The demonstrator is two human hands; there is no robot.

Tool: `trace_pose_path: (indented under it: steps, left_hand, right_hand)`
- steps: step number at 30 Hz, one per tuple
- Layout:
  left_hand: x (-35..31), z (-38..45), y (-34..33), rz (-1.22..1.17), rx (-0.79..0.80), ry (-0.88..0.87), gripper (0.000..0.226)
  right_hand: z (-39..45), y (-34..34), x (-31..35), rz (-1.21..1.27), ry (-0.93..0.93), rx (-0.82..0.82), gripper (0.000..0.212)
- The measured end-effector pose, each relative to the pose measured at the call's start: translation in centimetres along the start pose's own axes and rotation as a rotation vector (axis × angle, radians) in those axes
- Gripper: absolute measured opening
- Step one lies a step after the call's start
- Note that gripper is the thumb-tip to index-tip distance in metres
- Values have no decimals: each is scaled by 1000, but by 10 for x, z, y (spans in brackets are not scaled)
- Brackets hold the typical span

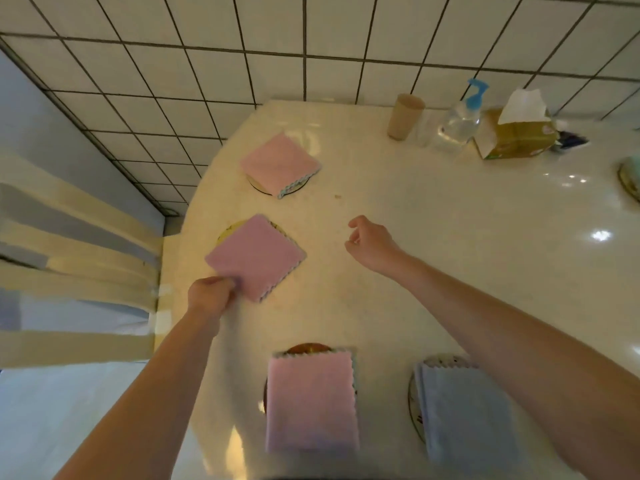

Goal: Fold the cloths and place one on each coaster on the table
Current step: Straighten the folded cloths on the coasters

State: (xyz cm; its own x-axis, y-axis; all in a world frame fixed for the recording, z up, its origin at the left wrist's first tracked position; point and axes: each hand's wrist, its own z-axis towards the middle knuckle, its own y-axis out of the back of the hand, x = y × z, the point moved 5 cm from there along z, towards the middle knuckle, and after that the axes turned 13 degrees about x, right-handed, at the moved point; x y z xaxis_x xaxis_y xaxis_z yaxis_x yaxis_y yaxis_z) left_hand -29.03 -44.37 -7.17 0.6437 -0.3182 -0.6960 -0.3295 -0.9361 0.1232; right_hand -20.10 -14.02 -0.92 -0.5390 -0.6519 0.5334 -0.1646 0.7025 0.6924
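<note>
Folded pink cloth (257,256) lies as a diamond on its coaster (231,230) near the table's (433,216) left edge, corners toward far wall and toward me, roughly square so no clear long axis. My left hand (211,295) is closed, pinching its near-left corner, forearm angled up from bottom left. My right hand (372,244) hovers to the right, fingers loosely curled, empty. Three more folded cloths sit on coasters: far pink (280,164), near pink (311,403), blue (465,410).
</note>
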Motion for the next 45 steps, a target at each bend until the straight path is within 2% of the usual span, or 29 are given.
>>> trace_pose_path:
  steps: [4,7,10,14,17,20,22,23,26,28,31,33,36,40,45]
  left_hand:
    - [-6,21,4,-171,33,106,11]
    - [-9,26,3,-135,29,87,13]
    - [-14,28,-3,-104,53,46,15]
    - [-11,35,-4,-102,36,47,17]
    - [-7,43,0,-18,18,46,23]
    - [-13,44,-1,142,-20,-12,18]
    - [-20,40,-5,226,-42,-54,27]
    - [-23,39,-8,221,-34,-76,32]
    - [-26,36,-19,11,55,-102,50]
    - [-28,34,-23,-66,66,-98,51]
    - [-35,32,-24,-227,162,-100,52]
    - [-45,33,-21,-323,316,-81,48]
    - [-55,42,-14,-248,511,-35,48]
    - [-51,62,-5,-73,429,3,52]
    - [-56,67,-6,4,426,-40,65]
  right_hand:
    - [68,-5,25,344,-123,21,42]
    - [109,-10,36,806,-210,40,39]
    - [144,-10,50,1188,-216,34,27]
    - [174,-13,58,1387,-280,0,11]
    - [187,-12,64,1398,-338,7,13]
    - [199,-9,72,1425,-375,32,24]
    - [204,-9,76,1406,-430,61,27]
    - [207,-11,78,1402,-442,80,28]
    - [215,-11,84,1347,-398,97,37]
    - [222,-9,86,1278,-316,81,42]
    - [225,2,93,1172,-186,56,28]
    - [225,11,99,1187,-96,105,22]
    - [227,18,101,1147,-29,195,22]
    - [234,13,83,911,-114,243,27]
    - [238,17,81,837,-129,294,41]
